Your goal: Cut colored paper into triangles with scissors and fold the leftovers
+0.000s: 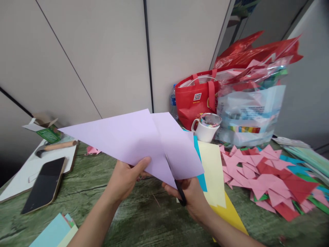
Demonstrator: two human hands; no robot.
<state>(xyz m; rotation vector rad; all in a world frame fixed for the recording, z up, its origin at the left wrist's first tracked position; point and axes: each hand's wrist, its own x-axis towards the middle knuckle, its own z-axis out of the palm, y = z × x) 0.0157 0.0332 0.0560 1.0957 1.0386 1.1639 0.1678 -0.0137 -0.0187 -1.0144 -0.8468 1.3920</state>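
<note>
A large sheet of lilac paper (pixel 123 137) is raised above the table, folded to a long point at the left. My left hand (pixel 128 176) pinches its lower edge, thumb on top. My right hand (pixel 189 193) is closed round the black handle of a pair of scissors (pixel 180 193). One blade shows against the lilac paper along a cut that separates the left part from the right part; the other blade is hidden. Beneath the paper's right side lie a blue sheet (pixel 202 178), pale yellow sheets (pixel 213 175) and a deeper yellow sheet (pixel 231 214).
Pink and red cut paper pieces (pixel 267 175) are heaped at right. Behind stand a white mug (pixel 205 130), a red bag (pixel 190 103), a filled plastic bag (pixel 252 109) and a bottle (pixel 173 101). A phone (pixel 45 185), hammer (pixel 56 146) and small box (pixel 47 133) are at left.
</note>
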